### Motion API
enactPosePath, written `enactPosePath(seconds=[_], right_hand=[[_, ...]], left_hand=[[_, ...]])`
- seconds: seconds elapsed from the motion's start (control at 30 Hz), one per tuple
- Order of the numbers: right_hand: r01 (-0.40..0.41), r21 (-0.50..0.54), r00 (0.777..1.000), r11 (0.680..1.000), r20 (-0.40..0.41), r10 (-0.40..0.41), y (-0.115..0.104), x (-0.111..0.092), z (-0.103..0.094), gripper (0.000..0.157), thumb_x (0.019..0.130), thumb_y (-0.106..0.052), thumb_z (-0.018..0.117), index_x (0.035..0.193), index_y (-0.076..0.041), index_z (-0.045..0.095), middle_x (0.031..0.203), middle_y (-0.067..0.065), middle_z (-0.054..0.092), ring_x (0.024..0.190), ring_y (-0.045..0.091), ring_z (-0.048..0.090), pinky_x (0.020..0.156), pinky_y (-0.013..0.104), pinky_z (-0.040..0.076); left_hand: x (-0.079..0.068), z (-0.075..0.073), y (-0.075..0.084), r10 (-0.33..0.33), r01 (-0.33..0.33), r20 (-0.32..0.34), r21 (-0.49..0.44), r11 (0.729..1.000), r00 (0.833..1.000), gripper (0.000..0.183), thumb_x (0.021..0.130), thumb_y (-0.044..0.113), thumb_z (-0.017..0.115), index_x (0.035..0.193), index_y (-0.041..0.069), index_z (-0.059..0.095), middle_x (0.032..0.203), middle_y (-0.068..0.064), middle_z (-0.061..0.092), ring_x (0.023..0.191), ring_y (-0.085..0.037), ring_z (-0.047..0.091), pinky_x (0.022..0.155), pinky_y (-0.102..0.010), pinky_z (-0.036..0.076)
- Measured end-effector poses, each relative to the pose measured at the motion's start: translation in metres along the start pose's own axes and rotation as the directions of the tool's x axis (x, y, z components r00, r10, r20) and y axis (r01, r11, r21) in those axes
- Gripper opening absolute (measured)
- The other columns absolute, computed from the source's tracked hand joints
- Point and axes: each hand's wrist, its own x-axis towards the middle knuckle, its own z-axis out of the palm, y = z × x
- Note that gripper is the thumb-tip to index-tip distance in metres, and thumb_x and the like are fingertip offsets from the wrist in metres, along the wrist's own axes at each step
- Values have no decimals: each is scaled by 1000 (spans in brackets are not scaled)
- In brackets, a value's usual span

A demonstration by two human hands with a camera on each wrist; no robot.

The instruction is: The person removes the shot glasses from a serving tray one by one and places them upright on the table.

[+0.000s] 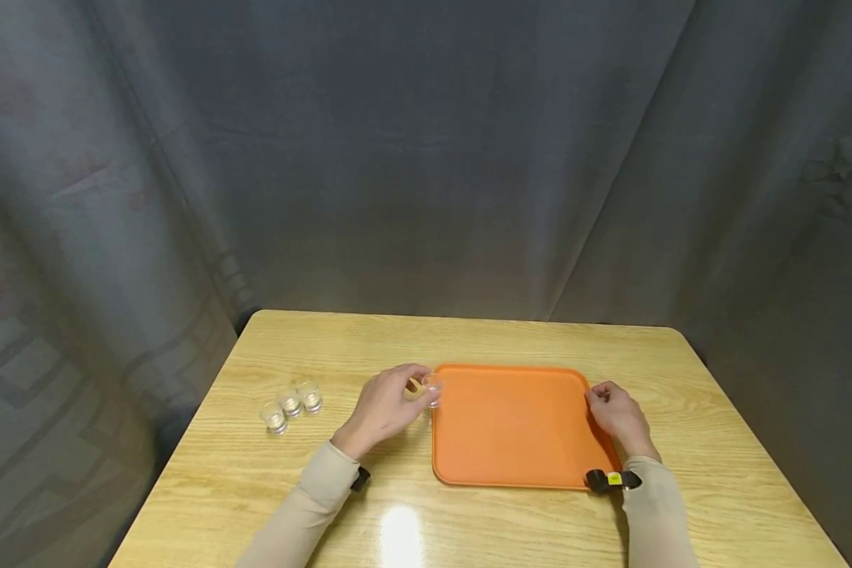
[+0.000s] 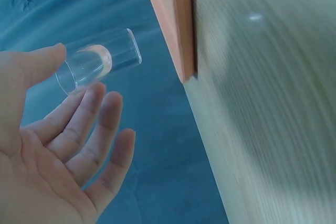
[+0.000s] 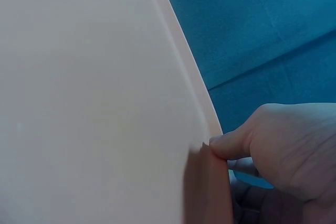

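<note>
A small clear shot glass [image 1: 432, 390] is pinched between the thumb and fingertips of my left hand [image 1: 389, 402], over the left rim of the orange tray [image 1: 511, 426]. In the left wrist view the glass [image 2: 100, 61] is clear of the table, with thumb and fingertips at its rim. My right hand [image 1: 618, 414] grips the tray's right edge; in the right wrist view the thumb [image 3: 231, 144] lies on top of the rim and the other fingers curl beneath it.
Three more clear shot glasses [image 1: 290, 403] stand close together on the left part of the wooden table [image 1: 468, 528]. A grey curtain [image 1: 426, 158] hangs behind the table and along its sides. Both wrists wear small black cameras.
</note>
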Motion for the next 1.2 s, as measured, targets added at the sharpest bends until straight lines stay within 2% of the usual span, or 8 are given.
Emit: enactPosePath(seconds=[0.3, 0.77, 1.2], right_hand=[[-25, 19, 999, 999, 29, 25, -2, -1, 1, 44, 113, -34, 45, 133, 4, 53, 120, 28, 59, 102, 39, 55, 86, 47, 48], [-26, 21, 999, 999, 21, 25, -2, 0, 0, 42, 112, -31, 45, 132, 4, 54, 123, 29, 59, 104, 40, 56, 89, 51, 48], [-25, 15, 1000, 1000, 15, 25, 0, 2, 1, 44, 113, -33, 46, 134, 4, 53, 121, 28, 60, 102, 39, 56, 86, 48, 47]], left_hand=[[-16, -16, -16, -70, 70, -28, 19, 997, 997, 44, 98, 43, 76, 131, 15, 74, 118, 2, 78, 100, -16, 74, 83, -41, 58], [-41, -37, -43, -144, 150, -84, 70, 986, 986, 44, 94, 41, 81, 130, 16, 75, 121, 2, 79, 99, -17, 76, 79, -41, 58], [-71, -56, -65, -163, 183, -135, 148, 972, 977, 40, 90, 39, 85, 121, 15, 78, 103, 3, 81, 93, -20, 76, 70, -37, 57]])
